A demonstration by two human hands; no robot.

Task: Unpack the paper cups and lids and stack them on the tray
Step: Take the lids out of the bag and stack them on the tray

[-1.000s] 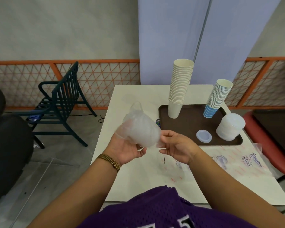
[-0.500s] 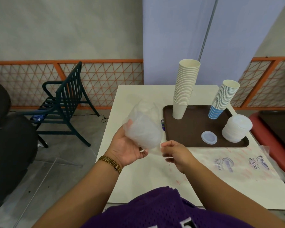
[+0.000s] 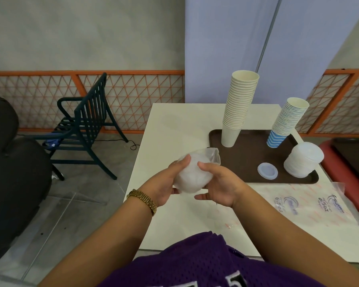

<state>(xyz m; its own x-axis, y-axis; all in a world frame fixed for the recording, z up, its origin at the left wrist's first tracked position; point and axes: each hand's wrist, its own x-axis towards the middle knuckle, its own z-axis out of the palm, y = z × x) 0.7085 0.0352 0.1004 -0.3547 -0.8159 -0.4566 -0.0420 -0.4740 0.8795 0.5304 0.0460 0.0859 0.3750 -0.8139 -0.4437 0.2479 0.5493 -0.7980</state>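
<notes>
A clear plastic bag of white lids (image 3: 192, 172) is held above the table's left edge. My left hand (image 3: 170, 181) grips it from the left and my right hand (image 3: 218, 183) cups it from the right, thumb on top. The bag's open mouth points toward the brown tray (image 3: 245, 162). On the tray stand a tall stack of cream paper cups (image 3: 237, 108), a leaning stack of blue-striped cups (image 3: 286, 123), a pile of white lids (image 3: 303, 162) and one single lid (image 3: 267, 170).
Empty printed plastic wrappers (image 3: 311, 206) lie on the white table (image 3: 174, 125) at the right front. A dark slatted chair (image 3: 85, 129) stands on the floor to the left, a black seat at far left, a red seat (image 3: 344, 177) at right.
The bag has come down and turned with its mouth toward the tray. My right hand moved from pinching the bag's lower edge to cupping its right side.
</notes>
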